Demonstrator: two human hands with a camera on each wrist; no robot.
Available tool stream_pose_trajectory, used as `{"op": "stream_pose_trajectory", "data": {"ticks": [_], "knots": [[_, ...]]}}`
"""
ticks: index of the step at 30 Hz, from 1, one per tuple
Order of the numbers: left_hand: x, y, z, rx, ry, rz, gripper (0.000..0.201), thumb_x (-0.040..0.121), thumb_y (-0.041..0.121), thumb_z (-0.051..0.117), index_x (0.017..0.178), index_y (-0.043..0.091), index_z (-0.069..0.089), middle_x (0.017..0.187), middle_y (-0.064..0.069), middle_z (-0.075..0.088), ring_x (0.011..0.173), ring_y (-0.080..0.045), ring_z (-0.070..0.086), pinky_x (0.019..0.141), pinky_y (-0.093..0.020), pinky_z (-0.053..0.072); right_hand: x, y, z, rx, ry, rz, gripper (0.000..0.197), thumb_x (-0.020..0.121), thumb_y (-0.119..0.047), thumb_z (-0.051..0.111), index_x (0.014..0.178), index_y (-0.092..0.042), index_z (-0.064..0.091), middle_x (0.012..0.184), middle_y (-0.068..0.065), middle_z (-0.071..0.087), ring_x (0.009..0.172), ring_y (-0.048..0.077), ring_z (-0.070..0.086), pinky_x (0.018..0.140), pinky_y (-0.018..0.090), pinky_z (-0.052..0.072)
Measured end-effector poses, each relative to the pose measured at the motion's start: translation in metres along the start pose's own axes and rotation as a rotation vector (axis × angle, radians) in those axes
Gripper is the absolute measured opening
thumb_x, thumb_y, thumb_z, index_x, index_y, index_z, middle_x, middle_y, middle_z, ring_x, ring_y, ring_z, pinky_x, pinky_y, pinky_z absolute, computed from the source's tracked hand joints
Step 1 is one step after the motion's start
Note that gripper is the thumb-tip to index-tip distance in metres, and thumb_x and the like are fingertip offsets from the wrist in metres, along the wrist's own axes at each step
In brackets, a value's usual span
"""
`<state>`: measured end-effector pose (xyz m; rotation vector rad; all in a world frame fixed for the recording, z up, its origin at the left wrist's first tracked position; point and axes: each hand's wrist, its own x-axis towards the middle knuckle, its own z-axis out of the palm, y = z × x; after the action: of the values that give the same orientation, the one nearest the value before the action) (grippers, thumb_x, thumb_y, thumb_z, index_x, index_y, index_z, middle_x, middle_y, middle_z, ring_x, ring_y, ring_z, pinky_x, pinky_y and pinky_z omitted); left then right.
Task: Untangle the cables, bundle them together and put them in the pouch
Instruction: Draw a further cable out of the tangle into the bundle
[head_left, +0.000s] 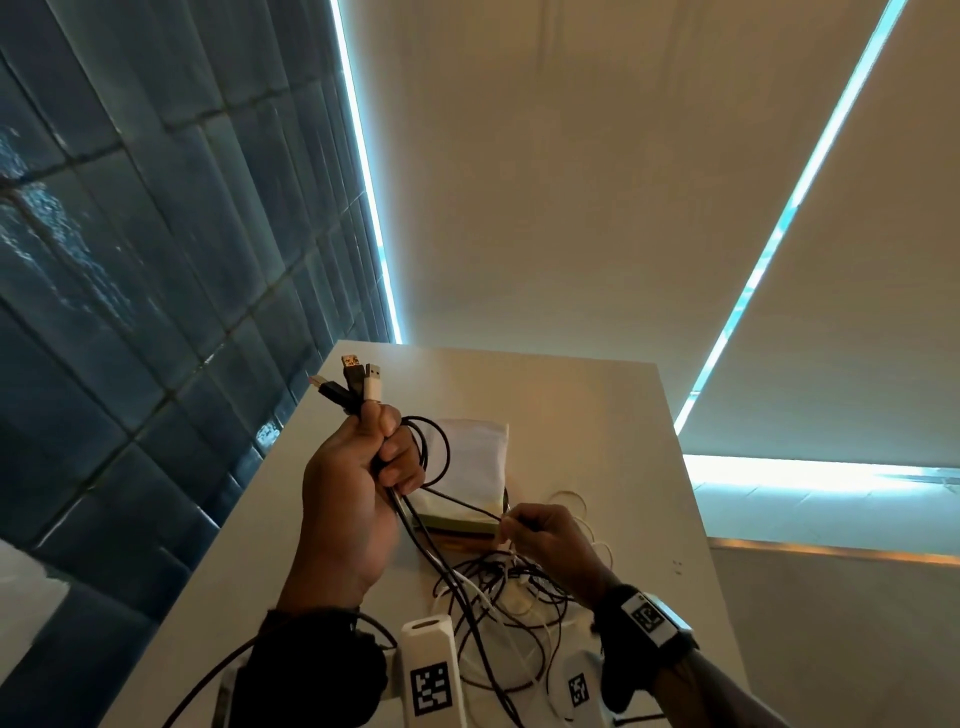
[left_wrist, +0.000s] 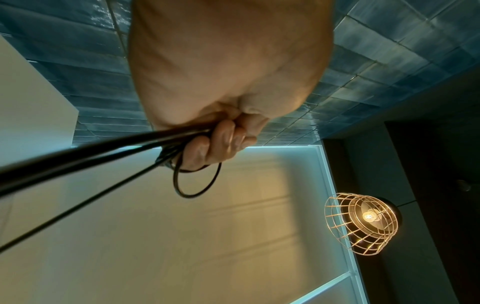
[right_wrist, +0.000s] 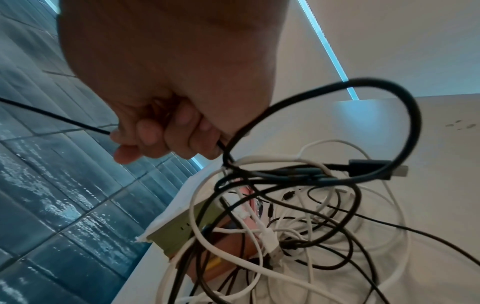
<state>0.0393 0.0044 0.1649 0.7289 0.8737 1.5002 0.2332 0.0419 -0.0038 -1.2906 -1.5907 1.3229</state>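
A: What is your left hand (head_left: 353, 483) doing?

B: Your left hand is fisting around a bunch of cables just below their plugs (head_left: 353, 379), which are fanning out at the hand's twelve o'clock: two black, one white. From the left wrist view, your fingers (left_wrist: 223, 142) are wrapping tight round the black cords, and a small loop (left_wrist: 197, 181) is hanging off them.

A: And the right hand (head_left: 545, 540)?

B: Your right hand is sitting at four o'clock from the left, curling its fingers (right_wrist: 166, 133) round one thin black cable (head_left: 457, 501) that is running between the two hands.

A: Where is the rest lying?

B: The tangle (head_left: 514, 603) of black and white cables is lying on the table (head_left: 623, 441), at six o'clock from your right hand. The pouch (head_left: 478, 457) is resting at the tangle's twelve o'clock, white on top with a green edge, its near end touching the cables.
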Motion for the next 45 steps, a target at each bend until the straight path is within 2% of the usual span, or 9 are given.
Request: {"op": "stream_pose_trajectory", "data": {"ticks": [2, 8, 12, 16, 20, 26, 31, 35, 45], "knots": [[0.0, 0.002, -0.001, -0.004, 0.008, 0.008, 0.035, 0.1, 0.029, 0.036, 0.069, 0.017, 0.045, 0.057, 0.007, 0.033, 0.047, -0.007, 0.025, 0.045, -0.021, 0.027, 0.0, 0.004, -0.004, -0.007, 0.011, 0.018, 0.024, 0.094, -0.012, 0.058, 0.073, -0.01, 0.069, 0.054, -0.013, 0.057, 0.053, -0.003, 0.048, 0.058, 0.015, 0.038], [-0.003, 0.001, 0.003, 0.047, 0.013, -0.01, 0.034, 0.101, 0.028, 0.034, 0.071, 0.016, 0.044, 0.058, 0.006, 0.036, 0.048, -0.007, 0.027, 0.047, -0.022, 0.026, 0.005, 0.005, -0.007, -0.06, 0.178, 0.092, 0.022, 0.088, -0.012, 0.063, 0.068, -0.01, 0.071, 0.055, -0.007, 0.058, 0.053, 0.004, 0.048, 0.054, 0.022, 0.039], [0.001, -0.004, 0.004, 0.098, 0.053, -0.065, 0.032, 0.102, 0.025, 0.033, 0.074, 0.015, 0.044, 0.061, 0.003, 0.041, 0.048, -0.008, 0.033, 0.049, -0.023, 0.028, 0.004, -0.049, -0.013, 0.248, 0.262, -0.053, 0.014, 0.089, -0.009, 0.064, 0.081, 0.002, 0.068, 0.055, -0.002, 0.053, 0.047, 0.006, 0.042, 0.045, 0.017, 0.035], [0.002, -0.012, 0.005, 0.146, 0.123, -0.127, 0.031, 0.103, 0.024, 0.035, 0.075, 0.014, 0.046, 0.066, -0.003, 0.052, 0.054, -0.013, 0.045, 0.056, -0.028, 0.03, -0.004, -0.097, -0.006, 0.422, 0.168, -0.261, 0.011, 0.089, -0.003, 0.063, 0.085, 0.007, 0.064, 0.056, 0.002, 0.05, 0.049, 0.012, 0.037, 0.046, 0.02, 0.031], [0.003, -0.017, 0.008, 0.156, 0.148, -0.16, 0.03, 0.102, 0.023, 0.036, 0.078, 0.012, 0.049, 0.075, -0.012, 0.063, 0.064, -0.02, 0.053, 0.059, -0.031, 0.035, -0.013, -0.115, 0.002, 0.437, 0.026, -0.355, 0.006, 0.086, -0.001, 0.064, 0.081, 0.002, 0.066, 0.062, 0.006, 0.055, 0.055, 0.016, 0.045, 0.052, 0.026, 0.037], [0.002, -0.01, 0.012, -0.082, 0.041, -0.141, 0.032, 0.102, 0.025, 0.035, 0.075, 0.013, 0.048, 0.069, -0.006, 0.055, 0.07, -0.021, 0.058, 0.076, -0.036, 0.048, -0.016, -0.099, 0.002, 0.398, -0.177, -0.193, 0.006, 0.084, 0.008, 0.062, 0.085, 0.014, 0.065, 0.067, 0.003, 0.066, 0.058, 0.008, 0.06, 0.057, 0.019, 0.048], [0.003, -0.008, 0.007, -0.097, 0.0, -0.057, 0.034, 0.103, 0.022, 0.031, 0.072, 0.016, 0.046, 0.063, 0.002, 0.044, 0.052, -0.011, 0.038, 0.059, -0.028, 0.033, -0.009, -0.072, -0.003, 0.357, -0.112, -0.055, 0.015, 0.086, 0.004, 0.062, 0.095, 0.013, 0.07, 0.068, -0.006, 0.07, 0.055, 0.002, 0.055, 0.056, 0.016, 0.042], [0.004, -0.006, 0.004, -0.097, -0.005, -0.007, 0.032, 0.1, 0.022, 0.033, 0.072, 0.017, 0.045, 0.061, 0.004, 0.043, 0.048, -0.008, 0.031, 0.05, -0.023, 0.029, -0.005, -0.045, 0.0, 0.266, -0.095, 0.005, 0.019, 0.092, -0.007, 0.06, 0.091, 0.008, 0.072, 0.06, -0.01, 0.063, 0.054, 0.002, 0.047, 0.056, 0.018, 0.037], [0.0, 0.001, 0.005, -0.001, -0.006, 0.031, 0.032, 0.098, 0.03, 0.037, 0.071, 0.016, 0.045, 0.06, 0.004, 0.037, 0.05, -0.009, 0.024, 0.049, -0.023, 0.027, 0.003, -0.013, 0.004, 0.104, -0.016, -0.018, 0.026, 0.096, -0.007, 0.052, 0.075, -0.001, 0.065, 0.052, -0.013, 0.052, 0.05, -0.002, 0.041, 0.053, 0.012, 0.034]]}}
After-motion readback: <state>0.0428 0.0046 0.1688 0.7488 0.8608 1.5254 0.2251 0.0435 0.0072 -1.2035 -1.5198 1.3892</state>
